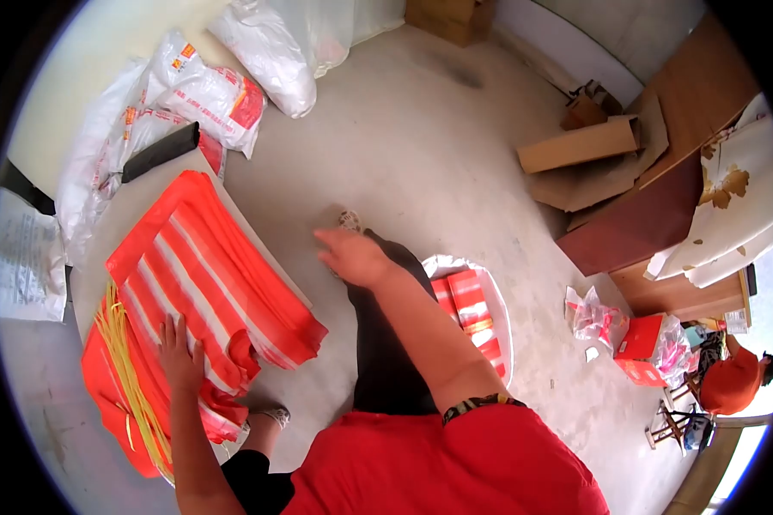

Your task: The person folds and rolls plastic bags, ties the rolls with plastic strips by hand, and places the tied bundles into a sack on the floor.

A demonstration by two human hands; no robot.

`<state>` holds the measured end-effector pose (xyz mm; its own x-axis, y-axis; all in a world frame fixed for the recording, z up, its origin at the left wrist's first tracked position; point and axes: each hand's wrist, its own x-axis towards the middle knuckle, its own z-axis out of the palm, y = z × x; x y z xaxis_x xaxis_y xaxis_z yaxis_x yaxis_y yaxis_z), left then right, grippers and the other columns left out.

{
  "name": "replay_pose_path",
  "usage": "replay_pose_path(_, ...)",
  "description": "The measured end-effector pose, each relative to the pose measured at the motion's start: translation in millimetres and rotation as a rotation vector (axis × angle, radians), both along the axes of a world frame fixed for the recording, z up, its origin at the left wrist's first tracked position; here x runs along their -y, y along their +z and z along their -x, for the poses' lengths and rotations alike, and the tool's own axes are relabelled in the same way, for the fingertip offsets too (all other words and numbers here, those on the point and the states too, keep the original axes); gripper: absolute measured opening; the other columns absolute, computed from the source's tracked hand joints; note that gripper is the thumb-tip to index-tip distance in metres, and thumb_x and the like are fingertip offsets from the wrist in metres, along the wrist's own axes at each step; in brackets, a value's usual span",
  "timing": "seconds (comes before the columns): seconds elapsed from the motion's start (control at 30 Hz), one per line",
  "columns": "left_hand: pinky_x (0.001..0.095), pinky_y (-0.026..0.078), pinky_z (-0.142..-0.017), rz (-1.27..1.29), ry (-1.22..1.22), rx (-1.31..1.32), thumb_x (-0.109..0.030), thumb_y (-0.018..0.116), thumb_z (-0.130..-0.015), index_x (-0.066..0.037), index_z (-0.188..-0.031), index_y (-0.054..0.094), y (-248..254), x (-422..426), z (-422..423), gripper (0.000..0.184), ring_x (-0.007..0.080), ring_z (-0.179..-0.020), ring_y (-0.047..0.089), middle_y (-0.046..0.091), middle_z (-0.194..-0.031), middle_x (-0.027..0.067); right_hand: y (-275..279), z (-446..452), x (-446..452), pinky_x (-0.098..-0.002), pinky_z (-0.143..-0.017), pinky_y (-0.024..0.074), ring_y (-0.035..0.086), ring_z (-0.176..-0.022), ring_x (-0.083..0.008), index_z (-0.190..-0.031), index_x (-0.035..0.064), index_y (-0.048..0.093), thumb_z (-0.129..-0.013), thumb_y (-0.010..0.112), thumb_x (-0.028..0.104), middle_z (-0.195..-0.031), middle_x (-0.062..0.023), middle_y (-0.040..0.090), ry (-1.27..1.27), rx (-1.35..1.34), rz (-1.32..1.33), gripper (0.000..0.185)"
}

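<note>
So the thing to look at here is how that red-and-white striped stack (206, 266) sits relative to your hands. It's on the pale table (133, 210) over on your left, directly under your left hand (180, 352) and stretching away in front of it. The stripes run on a slant, from the far left corner down toward the near right one, and I'd read that as the long axis. Your left palm is on the near part of it, fingers pointing across the stripes more than along them

Left is clearly the nearer hand, it's touching the stuff. Fingers are spread and laid out pretty flat, no pinch that I can see. The near edge just right of that hand is all bunched and ruffled, while the far end lies much neater. The yellow strips (127, 369) lie lengthwise just left of your wrist

Your right hand (352, 256) is off to the right of the stack, apart from it, up in the air above your leg and shoe. Fingers loosely stretched out toward the stack side, nothing in them as far as I can tell. The white-rimmed container (505, 330) with striped bundles (465, 296) is on the other side of that forearm
</note>
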<state>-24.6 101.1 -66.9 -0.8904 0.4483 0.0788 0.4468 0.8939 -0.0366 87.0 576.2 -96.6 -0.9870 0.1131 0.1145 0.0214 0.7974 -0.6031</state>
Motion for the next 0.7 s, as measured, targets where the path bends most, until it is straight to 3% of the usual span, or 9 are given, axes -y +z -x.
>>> replay_pose_path(0.03, 0.0592, 0.026, -0.125, 0.007, 0.011, -0.001, -0.035, 0.060, -0.101, -0.017, -0.162, 0.041, 4.2, -3.4, -1.0, 0.067, 0.0394, -0.159, 0.028, 0.034, -0.171, 0.0151, -4.4, 5.0, 3.1, -0.0486, -0.095, 0.0564, 0.067, -0.116, -0.0375, -0.133, 0.0113, 0.065, -0.094, 0.071, 0.025, -0.125, -0.0212, 0.068, 0.034, 0.206, -0.047, 0.042)
replay_pose_path(0.13, 0.0584, 0.025, -0.125, 0.004, 0.021, 0.001, -0.036, 0.060, -0.101, -0.018, -0.162, 0.041, 12.5, -10.3, -8.5, 0.067, 0.0387, -0.159, 0.028, 0.034, -0.171, 0.0146, 4.9, -3.9, 4.3, -0.0486, -0.093, 0.0569, 0.067, -0.115, -0.0372, -0.126, 0.0119, 0.070, -0.093, 0.071, 0.026, -0.126, -0.0190, 0.068, 0.177, 0.452, -0.208, 0.036)
replay_pose_path(0.23, 0.0592, 0.025, -0.125, -0.015, 0.017, 0.003, -0.037, 0.060, -0.101, -0.019, -0.162, 0.042, 9.8, -7.6, -7.3, 0.066, 0.0380, -0.159, 0.028, 0.033, -0.172, 0.0138, -7.0, -1.3, -3.5, -0.0488, -0.093, 0.0570, 0.069, -0.114, -0.0367, -0.120, 0.0129, 0.074, -0.093, 0.072, 0.028, -0.125, -0.0162, 0.068, 0.068, 0.322, -0.085, 0.031)
replay_pose_path(0.33, 0.0597, 0.025, -0.125, -0.001, 0.049, 0.006, -0.038, 0.060, -0.100, -0.020, -0.162, 0.042, 12.1, -11.2, -9.8, 0.067, 0.0378, -0.159, 0.028, 0.033, -0.172, 0.0139, -4.8, -8.6, -8.6, -0.0522, -0.082, 0.0548, 0.071, -0.098, -0.0394, -0.110, 0.0103, 0.068, -0.093, 0.066, 0.026, -0.102, -0.0171, 0.074, 0.058, 0.201, -0.029, 0.022)
replay_pose_path(0.43, 0.0600, 0.025, -0.126, -0.007, 0.047, -0.002, -0.039, 0.060, -0.100, -0.020, -0.162, 0.043, 7.2, -8.2, -6.9, 0.067, 0.0377, -0.159, 0.028, 0.033, -0.172, 0.0143, 10.5, -8.8, -4.8, -0.0480, -0.092, 0.0574, 0.071, -0.110, -0.0341, -0.121, 0.0138, 0.074, -0.094, 0.071, 0.030, -0.124, -0.0141, 0.071, 0.020, 0.353, -0.069, 0.032)
replay_pose_path(0.63, 0.0613, 0.026, -0.125, -0.030, 0.026, -0.003, -0.041, 0.061, -0.100, -0.019, -0.161, 0.043, 4.2, -5.2, -4.3, 0.067, 0.0384, -0.159, 0.028, 0.034, -0.171, 0.0148, 13.8, -10.4, -8.7, -0.0476, -0.092, 0.0577, 0.071, -0.112, -0.0332, -0.121, 0.0138, 0.074, -0.094, 0.071, 0.032, -0.123, -0.0112, 0.074, 0.042, 0.372, -0.099, 0.033)
replay_pose_path(0.7, 0.0614, 0.026, -0.125, -0.035, 0.014, -0.016, -0.041, 0.060, -0.100, -0.019, -0.161, 0.044, 3.0, -4.4, -4.1, 0.067, 0.0387, -0.159, 0.029, 0.034, -0.171, 0.0148, 2.3, -10.6, -11.3, -0.0505, -0.086, 0.0558, 0.070, -0.103, -0.0389, -0.115, 0.0114, 0.069, -0.092, 0.071, 0.027, -0.111, -0.0158, 0.074, 0.038, 0.277, -0.043, 0.028)
